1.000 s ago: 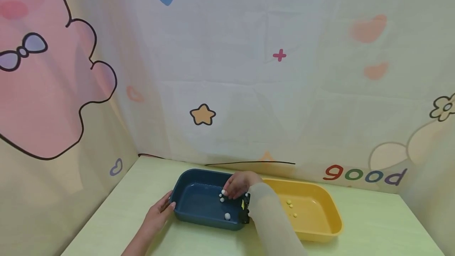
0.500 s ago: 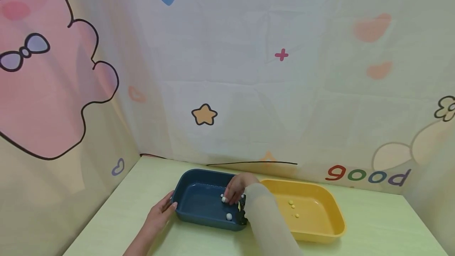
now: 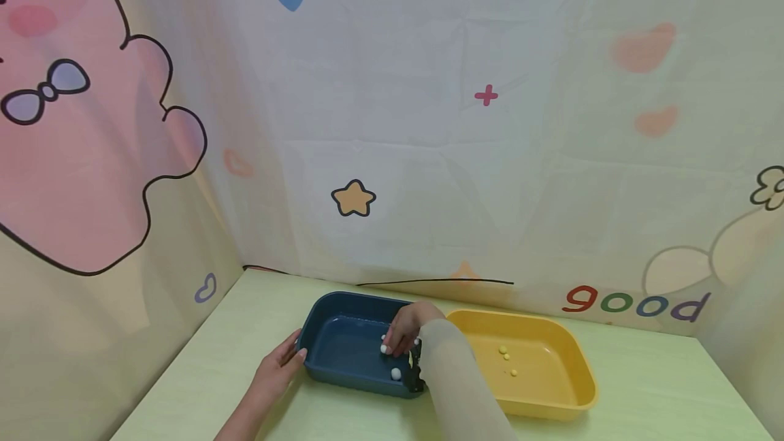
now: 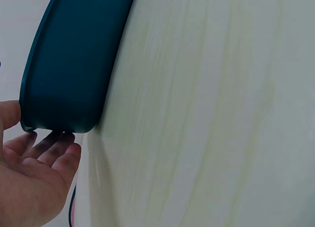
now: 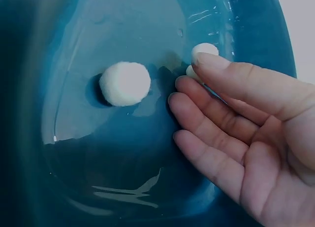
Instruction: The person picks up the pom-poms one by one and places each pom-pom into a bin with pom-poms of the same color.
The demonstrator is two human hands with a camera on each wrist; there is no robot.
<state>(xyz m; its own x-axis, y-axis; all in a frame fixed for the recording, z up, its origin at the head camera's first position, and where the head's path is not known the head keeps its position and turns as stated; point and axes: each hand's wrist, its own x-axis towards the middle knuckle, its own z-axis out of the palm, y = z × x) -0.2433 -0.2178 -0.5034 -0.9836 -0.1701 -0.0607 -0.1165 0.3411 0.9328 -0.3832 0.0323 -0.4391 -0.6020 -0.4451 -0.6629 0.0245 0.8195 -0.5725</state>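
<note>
My left hand (image 3: pixel 277 364) grips the left end of the dark blue basin (image 3: pixel 343 376); in the left wrist view its thumb is at the rim and its fingers (image 4: pixel 64 153) touch the end wall. Inside the basin, my right hand (image 3: pixel 407 329) pinches a small white pompom (image 3: pixel 384 349) at its thumb tip; the index fingertip is mostly hidden. In the right wrist view, another small white pompom (image 5: pixel 193 73) shows partly behind the thumb and fingers. A larger fuzzy white pompom (image 5: pixel 125 84) lies apart on the basin floor, to the left of the right fingers.
A yellow basin (image 3: pixel 578 386) stands to the right of the blue one, with small yellowish pompoms (image 3: pixel 503 350) in it. The right sleeve crosses its left side. Both stand on a pale green table (image 3: pixel 649 386), with a printed cloth (image 3: pixel 416 223) behind.
My right hand has moved down slightly inside the blue basin, and its fingertips have closed on a small white pompom. The left hand keeps its grip on the basin.
</note>
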